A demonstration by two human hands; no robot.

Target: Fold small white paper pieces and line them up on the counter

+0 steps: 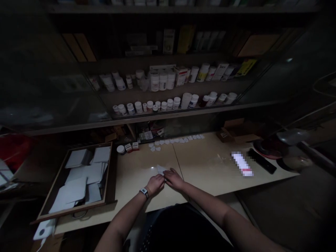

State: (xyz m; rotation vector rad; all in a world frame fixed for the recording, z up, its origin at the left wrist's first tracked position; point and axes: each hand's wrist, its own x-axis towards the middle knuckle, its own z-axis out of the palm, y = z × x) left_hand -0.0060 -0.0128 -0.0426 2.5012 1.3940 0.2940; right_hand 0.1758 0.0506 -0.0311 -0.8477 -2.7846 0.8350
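Note:
A small white piece of paper [160, 169], apparently folded, lies on the pale tabletop in front of me. My left hand [155, 184], with a watch [144, 191] on its wrist, has its fingers curled at the paper's near edge. From the other side, my right hand [173, 179] bends its fingers onto the same paper, and the fingertips of both hands nearly meet. The hands partly cover the paper's lower end. Farther back on the table runs a row of small folded white papers [181, 140].
At left stands a wooden drawer [113, 171] holding stacks of white paper [76, 158]. A white jar [120, 149] and small boxes [135, 146] sit beside it. Rightward are a blurred-out bright object [241, 163], a black phone [262, 161] and an open carton [236, 131]. Shelved bottles [162, 81] rise behind.

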